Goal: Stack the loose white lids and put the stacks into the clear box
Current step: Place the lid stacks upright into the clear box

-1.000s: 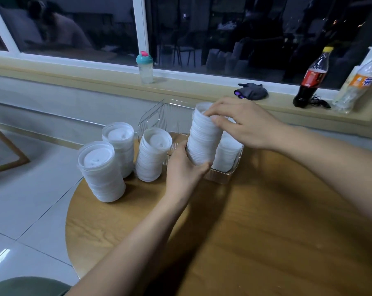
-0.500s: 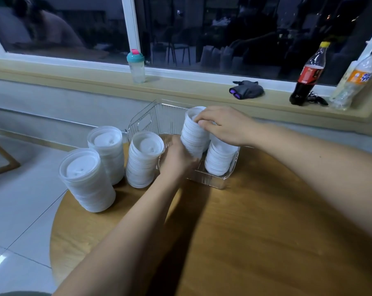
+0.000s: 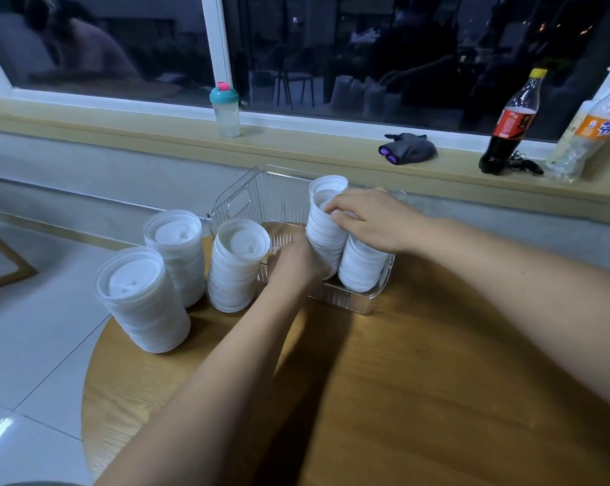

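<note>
A clear ribbed box stands at the far edge of the round wooden table. Inside it a tall stack of white lids leans upright, held by both hands: my left hand grips its lower part, my right hand curls over its top. A second lid stack sits in the box's right end, under my right wrist. Three more lid stacks stand on the table left of the box: one beside the box, one behind, one nearest.
Along the window ledge stand a teal-capped shaker bottle, a dark folded cloth, a cola bottle and an orange-labelled bottle. White floor tiles lie to the left of the table.
The held stack has come down from above the box into it, beside the right-hand stack. Both hands followed it down and keep their hold. The camera view has shifted slightly.
</note>
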Available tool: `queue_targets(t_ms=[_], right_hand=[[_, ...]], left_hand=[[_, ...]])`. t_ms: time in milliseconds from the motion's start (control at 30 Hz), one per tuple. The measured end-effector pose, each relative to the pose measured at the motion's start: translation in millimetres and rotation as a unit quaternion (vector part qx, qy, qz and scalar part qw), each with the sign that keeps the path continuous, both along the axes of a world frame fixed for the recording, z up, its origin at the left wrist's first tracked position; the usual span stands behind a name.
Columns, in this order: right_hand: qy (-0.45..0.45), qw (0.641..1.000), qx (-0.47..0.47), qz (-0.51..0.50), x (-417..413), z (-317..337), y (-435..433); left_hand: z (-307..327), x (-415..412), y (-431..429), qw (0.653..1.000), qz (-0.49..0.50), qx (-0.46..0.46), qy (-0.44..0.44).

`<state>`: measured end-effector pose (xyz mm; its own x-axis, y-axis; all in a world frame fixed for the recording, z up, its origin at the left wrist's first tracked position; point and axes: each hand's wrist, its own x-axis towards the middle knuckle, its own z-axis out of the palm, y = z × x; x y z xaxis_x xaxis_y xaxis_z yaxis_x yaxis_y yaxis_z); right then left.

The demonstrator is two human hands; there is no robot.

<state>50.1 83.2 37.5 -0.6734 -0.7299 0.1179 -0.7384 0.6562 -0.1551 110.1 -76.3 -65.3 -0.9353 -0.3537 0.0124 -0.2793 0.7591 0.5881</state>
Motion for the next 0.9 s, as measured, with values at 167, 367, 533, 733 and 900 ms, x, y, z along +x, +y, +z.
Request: queue_targets(t_ms=[167, 367, 533, 733, 900], right_hand=[[0.032, 0.999, -0.030, 0.018, 3, -2, 4], [0.058, 0.994, -0.069, 0.054, 17, 1, 0], [0.041, 0.994, -0.064, 0.080, 40, 1, -13], [0.018, 0.990, -0.059, 0.125, 66, -4, -41], [0.015, 0.987, -0.060, 0.147, 83, -8, -64]], left_hand=[[-16, 22, -2, 0.996, -0.006, 0.024, 0.085], [-16, 80, 4, 0.984, -0.043, 0.027, 0.173], [-20, 136, 2, 0.968, -0.001, 0.064, 0.243], [-40, 172, -22, 0.954, 0.069, 0.082, 0.281], [-59, 180, -35, 0.957, 0.105, 0.035, 0.268]])
